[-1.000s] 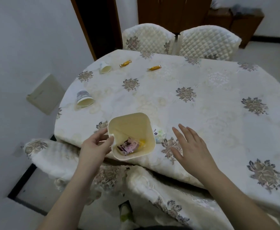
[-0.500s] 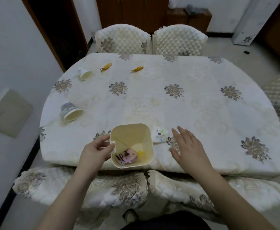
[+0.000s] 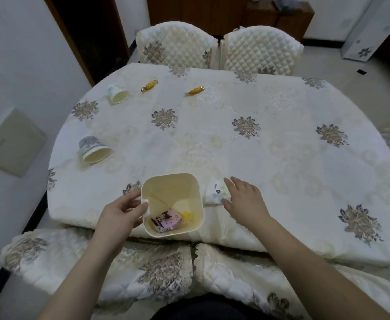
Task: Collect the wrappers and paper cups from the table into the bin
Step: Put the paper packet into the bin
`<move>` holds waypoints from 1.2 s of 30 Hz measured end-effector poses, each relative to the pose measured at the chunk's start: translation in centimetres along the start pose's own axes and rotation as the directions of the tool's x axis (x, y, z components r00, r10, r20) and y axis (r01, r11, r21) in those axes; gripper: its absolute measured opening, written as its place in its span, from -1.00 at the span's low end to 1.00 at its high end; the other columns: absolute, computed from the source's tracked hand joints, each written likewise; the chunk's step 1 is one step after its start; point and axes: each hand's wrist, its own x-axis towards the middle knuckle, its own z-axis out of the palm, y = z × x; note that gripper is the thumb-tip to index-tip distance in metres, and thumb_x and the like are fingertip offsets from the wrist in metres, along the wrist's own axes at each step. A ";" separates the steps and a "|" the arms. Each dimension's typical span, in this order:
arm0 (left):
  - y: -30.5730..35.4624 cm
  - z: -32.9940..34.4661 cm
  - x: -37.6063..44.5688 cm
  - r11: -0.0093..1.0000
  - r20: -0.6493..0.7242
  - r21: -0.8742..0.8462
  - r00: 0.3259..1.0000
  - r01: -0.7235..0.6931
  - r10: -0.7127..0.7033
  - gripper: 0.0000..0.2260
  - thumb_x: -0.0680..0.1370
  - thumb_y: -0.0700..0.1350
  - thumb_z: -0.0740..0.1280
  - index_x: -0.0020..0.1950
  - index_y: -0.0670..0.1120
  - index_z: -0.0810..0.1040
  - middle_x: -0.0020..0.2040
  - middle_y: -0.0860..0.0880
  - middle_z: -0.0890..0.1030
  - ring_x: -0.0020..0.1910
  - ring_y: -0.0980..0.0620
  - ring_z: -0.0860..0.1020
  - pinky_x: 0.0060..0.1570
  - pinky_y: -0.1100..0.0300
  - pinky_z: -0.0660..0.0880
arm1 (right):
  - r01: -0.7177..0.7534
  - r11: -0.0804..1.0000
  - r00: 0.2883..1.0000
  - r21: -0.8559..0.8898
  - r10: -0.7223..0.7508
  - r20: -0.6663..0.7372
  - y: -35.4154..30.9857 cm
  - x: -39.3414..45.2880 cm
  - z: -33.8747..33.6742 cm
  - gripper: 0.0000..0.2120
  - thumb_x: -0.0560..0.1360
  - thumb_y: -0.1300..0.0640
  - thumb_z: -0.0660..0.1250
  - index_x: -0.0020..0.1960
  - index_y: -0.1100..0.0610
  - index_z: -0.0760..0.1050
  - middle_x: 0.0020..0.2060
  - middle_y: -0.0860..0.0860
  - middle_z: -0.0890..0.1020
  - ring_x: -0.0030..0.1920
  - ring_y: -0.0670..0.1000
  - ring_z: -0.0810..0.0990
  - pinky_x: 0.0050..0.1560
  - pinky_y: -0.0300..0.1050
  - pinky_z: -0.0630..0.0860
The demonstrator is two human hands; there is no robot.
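Observation:
A cream square bin point(image 3: 173, 183) stands at the table's near edge, with a pink wrapper point(image 3: 166, 220) and a yellow scrap inside. My left hand point(image 3: 122, 211) pinches its left rim. Just right of the bin lies a small white flowered cup point(image 3: 216, 192) on its side; my right hand point(image 3: 244, 199) curls round it with thumb and fingers touching. Two more paper cups lie tipped over at the left point(image 3: 93, 151) and far left point(image 3: 117, 94). Two gold candy wrappers point(image 3: 149, 85) point(image 3: 194, 90) lie at the far side.
The round table point(image 3: 281, 158) wears a cream flowered cloth. Two quilted chairs point(image 3: 177, 49) stand behind it and two more are tucked in at the near edge below my arms. A wall is close on the left.
My right hand has slid left and closed on the small cup beside the bin. The view has swung right and back. My left hand stays on the bin's rim.

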 end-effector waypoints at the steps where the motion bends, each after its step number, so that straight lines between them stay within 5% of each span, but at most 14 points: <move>1: -0.1 0.1 0.0 1.000 -0.005 0.001 1.000 0.003 -0.003 -0.71 0.53 -0.22 0.44 0.12 0.15 0.64 0.00 -0.18 0.70 -0.09 -0.04 0.65 -0.11 0.08 0.62 | 0.007 1.000 1.000 -0.004 -0.007 0.010 0.2 0.8 0.4 -0.43 0.58 -0.11 0.12 0.51 0.06 0.09 0.49 0.04 0.24 0.42 0.09 0.28 0.39 0.05 0.20; 9: -0.6 1.3 0.2 0.999 -0.066 0.013 0.997 0.032 -0.031 -0.70 0.52 -0.21 0.45 -0.05 0.25 0.71 -0.05 -0.17 0.70 -0.15 0.00 0.65 -0.20 0.15 0.62 | -0.035 0.993 0.988 0.109 0.018 0.154 1.4 5.2 3.9 -0.24 0.52 -0.27 0.18 0.53 0.12 0.03 0.47 0.09 0.26 0.43 0.13 0.26 0.37 0.06 0.21; 15: -0.6 2.0 0.2 0.999 -0.090 -0.006 0.994 0.053 -0.054 -0.67 0.51 -0.24 0.45 -0.07 0.25 0.72 -0.03 -0.20 0.67 -0.17 0.00 0.64 -0.19 0.13 0.62 | -0.046 0.985 0.996 0.168 0.034 0.078 1.8 6.0 5.3 -0.37 0.47 -0.17 0.31 0.41 0.11 0.27 0.33 0.07 0.42 0.32 0.13 0.36 0.29 0.01 0.27; 20: -0.6 2.4 -0.1 0.999 -0.108 0.021 0.993 0.046 -0.043 -0.62 0.51 -0.26 0.45 -0.12 0.29 0.71 -0.16 -0.03 0.69 -0.26 0.10 0.64 -0.22 0.15 0.62 | -0.101 0.969 0.992 0.225 0.080 0.098 2.1 6.2 5.4 -0.37 0.39 -0.15 0.42 0.34 0.12 0.36 0.23 0.09 0.44 0.21 0.13 0.42 0.19 -0.01 0.35; 23: -0.5 2.6 -0.3 0.999 -0.093 0.026 0.995 0.035 -0.032 -0.58 0.51 -0.28 0.44 -0.12 0.32 0.70 -0.23 0.07 0.71 -0.32 0.20 0.64 -0.32 0.29 0.60 | -0.147 0.921 0.986 0.360 0.106 0.129 2.3 5.9 5.2 -0.36 0.36 -0.13 0.48 0.30 0.12 0.36 0.19 0.07 0.40 0.07 0.12 0.52 -0.03 -0.03 0.46; 26: -0.6 2.6 -0.4 0.999 -0.085 0.003 0.996 0.039 -0.039 -0.58 0.52 -0.29 0.42 -0.13 0.30 0.71 -0.24 0.07 0.71 -0.31 0.19 0.64 -0.31 0.28 0.61 | -0.186 0.896 0.978 0.402 0.129 0.165 2.6 5.2 4.7 -0.58 0.37 -0.13 0.45 0.05 0.08 0.39 -0.04 0.02 0.50 -0.10 0.08 0.55 -0.24 -0.07 0.40; 28: -0.7 2.6 -0.5 0.999 -0.079 -0.005 0.996 0.043 -0.043 -0.61 0.52 -0.28 0.42 -0.11 0.27 0.72 -0.25 0.05 0.69 -0.28 0.14 0.63 -0.29 0.26 0.61 | -0.242 0.806 0.965 0.540 0.141 0.222 3.1 4.1 4.0 -0.66 0.35 -0.13 0.46 -0.10 0.06 0.42 -0.21 -0.02 0.59 -0.21 0.02 0.58 -0.28 -0.04 0.49; 31: -0.8 2.3 -0.6 0.999 -0.091 -0.027 0.995 0.045 -0.047 -0.68 0.52 -0.25 0.43 -0.04 0.21 0.72 -0.14 -0.06 0.68 -0.21 0.06 0.62 -0.23 0.17 0.60 | -0.281 0.502 0.959 0.818 0.103 0.266 3.8 2.0 2.0 -0.76 0.35 -0.04 0.50 -0.05 0.01 0.56 -0.18 -0.03 0.70 -0.25 -0.03 0.68 -0.27 -0.11 0.63; 36: -0.7 2.5 -1.0 0.999 -0.106 -0.010 0.993 0.044 -0.045 -0.66 0.51 -0.24 0.44 -0.09 0.26 0.72 -0.13 -0.05 0.70 -0.17 0.01 0.63 -0.19 0.13 0.60 | -0.179 0.269 0.982 0.946 0.100 0.157 3.4 -1.3 -2.5 -0.78 0.40 0.02 0.49 0.03 -0.06 0.57 -0.11 -0.11 0.72 -0.11 -0.05 0.70 -0.15 -0.13 0.63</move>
